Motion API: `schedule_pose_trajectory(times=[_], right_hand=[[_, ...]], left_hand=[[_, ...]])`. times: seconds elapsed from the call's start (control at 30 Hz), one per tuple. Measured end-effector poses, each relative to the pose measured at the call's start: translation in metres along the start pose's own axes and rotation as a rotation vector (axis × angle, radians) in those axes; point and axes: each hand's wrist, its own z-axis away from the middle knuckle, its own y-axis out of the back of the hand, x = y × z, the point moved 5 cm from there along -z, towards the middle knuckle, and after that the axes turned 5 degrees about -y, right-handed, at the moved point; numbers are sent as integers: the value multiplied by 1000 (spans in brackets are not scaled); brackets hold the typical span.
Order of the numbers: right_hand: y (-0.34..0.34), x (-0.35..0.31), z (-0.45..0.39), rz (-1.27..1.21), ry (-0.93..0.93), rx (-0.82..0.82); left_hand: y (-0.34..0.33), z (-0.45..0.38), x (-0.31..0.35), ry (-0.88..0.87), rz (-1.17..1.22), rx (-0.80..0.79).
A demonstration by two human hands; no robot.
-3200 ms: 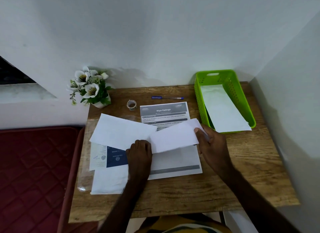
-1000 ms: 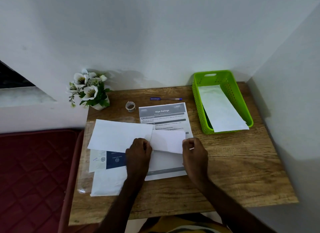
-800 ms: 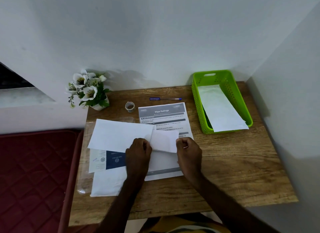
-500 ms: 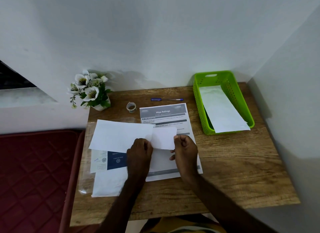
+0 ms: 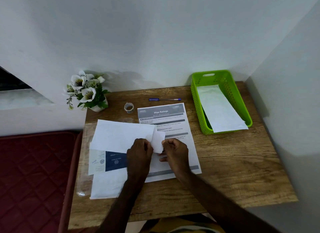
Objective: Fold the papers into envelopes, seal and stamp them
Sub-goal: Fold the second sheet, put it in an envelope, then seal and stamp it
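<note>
- On the wooden desk [image 5: 225, 163], a white envelope [image 5: 121, 137] lies over a printed sheet [image 5: 173, 121].
- Left hand [image 5: 139, 154] grips the envelope's right end.
- Right hand [image 5: 174, 152] pinches the folded paper [image 5: 158, 141] at its mouth.

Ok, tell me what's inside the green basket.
The green basket holds white folded paper, its near end sticking over the front rim. How many sheets, and whatever lies beneath them, cannot be seen because the top sheet covers it.

My wooden table [image 5: 233, 172] sits in a corner of pale walls [image 5: 155, 33] — a dark red quilted mattress [image 5: 34, 172] at my left
</note>
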Motion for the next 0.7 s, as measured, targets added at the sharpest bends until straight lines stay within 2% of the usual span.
schedule_pose_trajectory(times=[0.23,0.47,0.63,0.7], right_hand=[[-19,-2,-9,288,176,76],[-22,-6,-16,439,199,113],[-27,-5,-29,556,211,4],[-26,-6,-31,529,239,-30]], left_hand=[[-2,3,7,-55,37,22],[-3,3,13,-60,89,30],[-3,3,10,-68,92,41],[-2,3,10,-77,90,49]])
